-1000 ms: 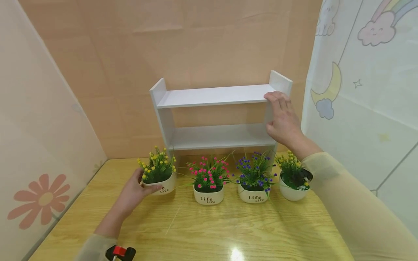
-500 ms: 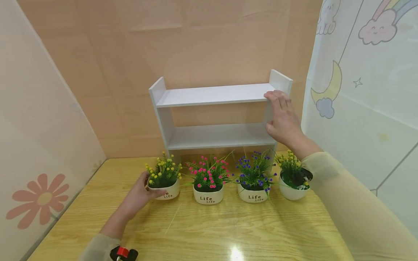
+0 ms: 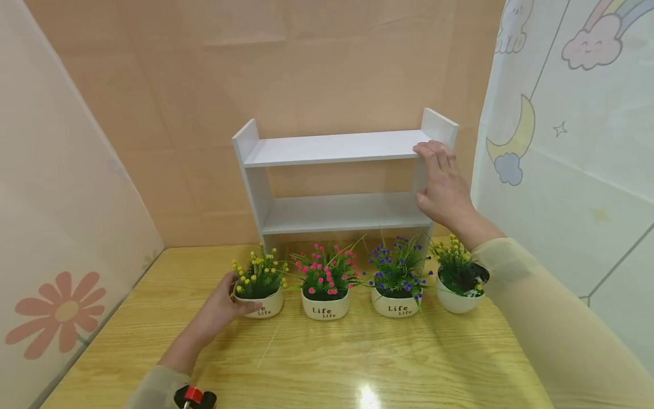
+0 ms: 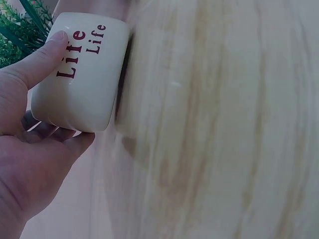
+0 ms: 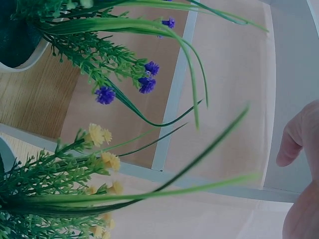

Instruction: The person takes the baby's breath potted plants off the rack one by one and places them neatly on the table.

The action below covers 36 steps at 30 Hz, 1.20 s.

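Note:
In the head view my left hand [image 3: 221, 307] grips the left end of a white flowerpot [image 3: 273, 305] with yellow artificial flowers [image 3: 259, 274]. My thumb lies across its "Life" lettering, and the other fingers go round the end, as the left wrist view shows on the pot [image 4: 89, 94]. The pot is upright, at or very close to the tabletop. My right hand [image 3: 443, 184] holds the right end of the white two-tier shelf [image 3: 332, 149], fingers over the upper board's front edge. In the right wrist view only part of that hand [image 5: 304, 149] shows.
To the right along the wooden table [image 3: 327, 363] stand a pink-flowered pot [image 3: 326, 308], a purple-flowered pot [image 3: 395, 307] and another yellow-flowered pot [image 3: 458, 301], partly behind my right sleeve. The shelf stands behind them against an orange backdrop [image 3: 337, 68]. Printed cloths hang at both sides.
My left hand has moved the yellow-flowered pot right and slightly toward me, closer to the pink-flowered one and into line with the row. The right hand has stayed on the shelf.

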Motion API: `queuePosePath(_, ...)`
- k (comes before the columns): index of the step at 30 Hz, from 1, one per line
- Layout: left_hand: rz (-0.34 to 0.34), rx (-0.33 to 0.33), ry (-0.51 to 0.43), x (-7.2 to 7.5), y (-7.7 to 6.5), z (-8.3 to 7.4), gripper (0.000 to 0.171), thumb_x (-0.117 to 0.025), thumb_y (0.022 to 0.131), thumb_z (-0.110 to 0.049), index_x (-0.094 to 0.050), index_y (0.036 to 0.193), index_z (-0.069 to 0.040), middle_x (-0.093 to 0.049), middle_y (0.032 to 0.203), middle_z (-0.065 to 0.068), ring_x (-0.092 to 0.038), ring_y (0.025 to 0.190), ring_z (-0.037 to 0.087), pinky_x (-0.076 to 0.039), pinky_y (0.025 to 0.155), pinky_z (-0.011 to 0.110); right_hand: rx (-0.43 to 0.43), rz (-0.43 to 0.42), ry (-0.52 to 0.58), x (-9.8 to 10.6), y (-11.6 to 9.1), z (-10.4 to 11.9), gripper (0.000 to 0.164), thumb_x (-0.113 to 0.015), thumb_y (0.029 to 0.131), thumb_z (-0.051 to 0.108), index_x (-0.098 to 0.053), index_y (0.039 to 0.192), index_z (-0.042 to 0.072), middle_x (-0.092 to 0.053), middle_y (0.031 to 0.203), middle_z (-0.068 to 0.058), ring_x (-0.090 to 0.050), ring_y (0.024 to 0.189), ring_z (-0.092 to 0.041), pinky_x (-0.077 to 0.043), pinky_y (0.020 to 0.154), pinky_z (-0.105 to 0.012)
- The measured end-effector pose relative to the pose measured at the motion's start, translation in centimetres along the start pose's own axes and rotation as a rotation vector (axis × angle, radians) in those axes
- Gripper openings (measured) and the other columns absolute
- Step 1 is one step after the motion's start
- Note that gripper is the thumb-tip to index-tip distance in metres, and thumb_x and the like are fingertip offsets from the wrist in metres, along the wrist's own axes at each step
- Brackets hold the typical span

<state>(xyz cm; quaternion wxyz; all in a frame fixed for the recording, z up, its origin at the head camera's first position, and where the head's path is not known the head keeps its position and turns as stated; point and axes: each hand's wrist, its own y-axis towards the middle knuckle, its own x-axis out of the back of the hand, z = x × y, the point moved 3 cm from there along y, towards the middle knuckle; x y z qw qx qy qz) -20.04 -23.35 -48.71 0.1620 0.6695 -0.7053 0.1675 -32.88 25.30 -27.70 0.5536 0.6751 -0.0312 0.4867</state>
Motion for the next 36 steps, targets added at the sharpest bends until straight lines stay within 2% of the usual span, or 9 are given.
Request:
queuePosePath(10,0.032,0.009,-0.024,-0.2,0.1,0.6,0.106,-0.093,0.093,-0.033,-0.024,0.168,-0.004,-0.029,0.172,0.033,-0.03,0.157,0.058,-0.037,0.121,0.07,-0.001,-0.007,0.005,0.0,-0.1,-0.2,0.092,-0.055,0.069,-0.015,-0.036,0.158,-0.001,-0.036,0.163,-0.022,-0.024,0.158,-0.043,-0.022,0.131,-0.049)
queuePosePath(14,0.03,0.023,-0.01,-0.1,0.2,0.8,0.106,-0.093,0.092,-0.035,-0.024,0.167,-0.004,-0.027,0.173,0.033,-0.03,0.156,0.059,-0.039,0.12,0.07,-0.006,-0.002,0.004,0.0,-0.2,-0.2,0.092,-0.056,0.07,-0.015,-0.036,0.158,-0.001,-0.035,0.163,-0.022,-0.024,0.157,-0.043,-0.023,0.131,-0.05)
queuePosePath(17,0.031,0.041,-0.007,-0.2,0.3,0.8,0.11,-0.093,0.093,-0.035,-0.021,0.168,-0.003,-0.019,0.175,0.035,-0.023,0.159,0.06,-0.036,0.121,0.071,-0.008,0.008,-0.001,0.1,-0.1,-0.3,0.093,-0.057,0.07,-0.015,-0.035,0.159,-0.001,-0.035,0.164,-0.023,-0.024,0.157,-0.043,-0.022,0.132,-0.05)
queuePosePath(22,0.046,0.044,-0.02,-0.2,0.0,0.4,0.127,-0.093,0.093,-0.036,-0.003,0.174,0.0,-0.004,0.178,0.035,-0.008,0.163,0.057,-0.027,0.126,0.067,0.01,0.028,-0.01,0.5,-0.2,-0.2,0.095,-0.059,0.07,-0.015,-0.034,0.16,0.0,-0.033,0.164,-0.024,-0.025,0.157,-0.045,-0.022,0.132,-0.052)
queuePosePath(24,0.054,0.025,-0.019,0.0,-0.4,-0.3,0.129,-0.092,0.094,-0.035,0.003,0.175,-0.002,0.0,0.179,0.033,-0.007,0.163,0.058,-0.028,0.126,0.067,0.021,0.034,-0.011,0.7,-0.3,-0.2,0.095,-0.057,0.07,-0.016,-0.034,0.161,-0.001,-0.033,0.165,-0.024,-0.024,0.158,-0.046,-0.021,0.133,-0.052)
queuePosePath(27,0.058,-0.029,0.02,0.7,-1.0,-1.6,0.125,-0.09,0.096,-0.035,0.002,0.176,-0.008,0.004,0.179,0.032,-0.009,0.161,0.062,-0.032,0.123,0.071,0.024,0.047,-0.014,1.1,-0.5,0.0,0.098,-0.057,0.07,-0.015,-0.032,0.165,-0.001,-0.031,0.17,-0.024,-0.021,0.162,-0.044,-0.016,0.135,-0.05)
queuePosePath(31,0.028,-0.119,0.132,1.9,-1.6,-3.8,0.116,-0.084,0.101,-0.039,-0.001,0.177,-0.014,0.004,0.179,0.031,-0.014,0.156,0.07,-0.034,0.118,0.078,0.032,0.06,-0.035,1.4,-0.8,0.5,0.1,-0.061,0.077,-0.012,-0.024,0.17,-0.005,-0.024,0.176,-0.024,-0.012,0.167,-0.043,-0.007,0.136,-0.049)
queuePosePath(34,-0.016,-0.188,0.214,2.2,-2.0,-5.6,0.108,-0.078,0.105,-0.042,-0.004,0.178,-0.014,-0.001,0.18,0.028,-0.014,0.158,0.065,-0.028,0.118,0.082,0.048,0.067,-0.056,1.5,-1.2,1.2,0.096,-0.064,0.083,-0.007,-0.023,0.171,-0.006,-0.022,0.177,-0.025,-0.011,0.167,-0.045,-0.006,0.136,-0.054)
queuePosePath(36,-0.044,-0.219,0.263,2.0,-2.3,-7.1,0.102,-0.074,0.108,-0.045,-0.007,0.178,-0.012,-0.005,0.181,0.026,-0.012,0.161,0.06,-0.024,0.12,0.082,0.051,0.07,-0.072,1.8,-1.6,1.7,0.093,-0.065,0.087,-0.004,-0.026,0.171,-0.004,-0.023,0.178,-0.025,-0.012,0.167,-0.045,-0.006,0.135,-0.059)
